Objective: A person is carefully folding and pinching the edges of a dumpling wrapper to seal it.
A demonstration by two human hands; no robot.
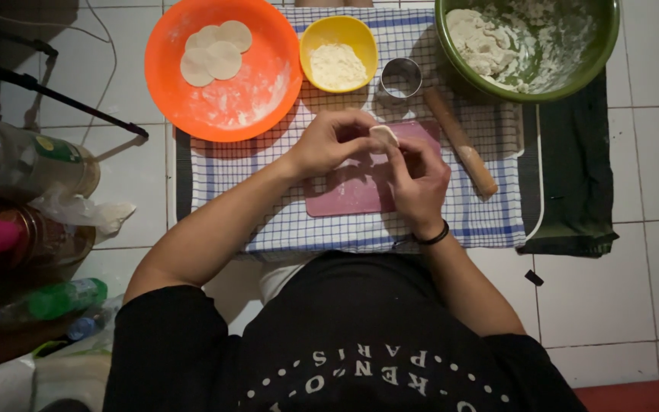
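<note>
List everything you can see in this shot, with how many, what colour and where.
Round plastic plate: one, orange, floured, top left of cloth.
Flat dough discs: three, pale, on that plate.
Small bowl of flour: one, yellow, top centre.
Metal ring cutter: one, silver, beside yellow bowl.
Large bowl of dough: one, green, top right.
Wooden rolling pin: one, tan, right of board.
Cutting board: one, pink, centre.
Checked cloth: one, blue-white, under everything.
Bottles: several, left edge.
Dough piece: one, pale, pinched by both hands.
Left hand, right hand: over the board.
</note>
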